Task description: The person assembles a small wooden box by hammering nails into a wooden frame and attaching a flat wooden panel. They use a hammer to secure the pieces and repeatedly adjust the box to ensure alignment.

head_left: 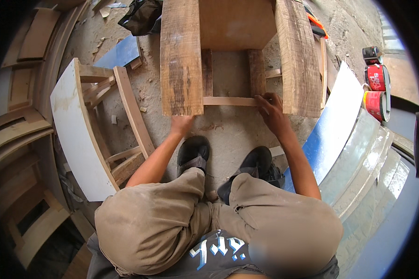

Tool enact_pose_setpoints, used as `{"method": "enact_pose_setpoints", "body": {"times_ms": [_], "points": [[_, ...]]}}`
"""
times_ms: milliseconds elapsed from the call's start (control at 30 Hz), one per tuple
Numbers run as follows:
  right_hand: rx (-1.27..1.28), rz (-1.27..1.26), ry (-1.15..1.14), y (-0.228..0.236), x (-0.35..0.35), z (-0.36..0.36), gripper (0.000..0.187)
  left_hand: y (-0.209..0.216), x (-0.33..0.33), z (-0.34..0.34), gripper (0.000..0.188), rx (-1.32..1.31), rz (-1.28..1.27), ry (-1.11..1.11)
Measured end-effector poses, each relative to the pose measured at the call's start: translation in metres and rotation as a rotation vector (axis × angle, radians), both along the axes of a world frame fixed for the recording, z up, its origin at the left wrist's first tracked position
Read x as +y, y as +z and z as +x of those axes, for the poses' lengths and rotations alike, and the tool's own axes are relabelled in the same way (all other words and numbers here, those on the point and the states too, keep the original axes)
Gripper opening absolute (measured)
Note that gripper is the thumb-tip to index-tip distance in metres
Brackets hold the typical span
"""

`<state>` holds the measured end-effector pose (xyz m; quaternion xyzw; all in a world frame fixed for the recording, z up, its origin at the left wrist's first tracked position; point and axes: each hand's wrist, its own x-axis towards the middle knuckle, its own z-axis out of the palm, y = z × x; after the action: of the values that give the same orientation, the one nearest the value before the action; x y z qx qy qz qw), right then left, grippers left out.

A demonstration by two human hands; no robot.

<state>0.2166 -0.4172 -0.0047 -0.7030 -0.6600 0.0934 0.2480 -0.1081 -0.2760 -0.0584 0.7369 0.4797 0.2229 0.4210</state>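
In front of me stands a wooden frame with two wide, rough-sawn boards, the left board (180,60) and the right board (300,60), running away from me. Between them are a flat wooden panel (237,23) and, at the near end, a thin crossbar (230,101). My right hand (273,114) has its fingers curled at the crossbar's right end, against the inner side of the right board. My left hand (182,124) is at the near lower end of the left board, which hides its fingers.
On the left lies a wooden frame with a white panel (74,135), beside stacked wooden frames (21,135). Blue-white sheets (328,121) and glass panes (368,158) lie on the right, with several cans (376,78) beyond. An orange-and-black tool (317,27) lies behind the right board.
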Motion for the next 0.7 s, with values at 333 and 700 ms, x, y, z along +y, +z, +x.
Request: {"method": "enact_pose_setpoints", "body": {"times_ms": [333, 700], "points": [[-0.025, 0.069, 0.004, -0.009, -0.002, -0.003, 0.048, -0.014, 0.023, -0.014, 0.039, 0.200, 0.548, -0.255], [-0.004, 0.116, 0.012, -0.007, 0.002, -0.001, 0.048, -0.012, 0.044, -0.018, 0.045, 0.157, 0.474, -0.319]]}}
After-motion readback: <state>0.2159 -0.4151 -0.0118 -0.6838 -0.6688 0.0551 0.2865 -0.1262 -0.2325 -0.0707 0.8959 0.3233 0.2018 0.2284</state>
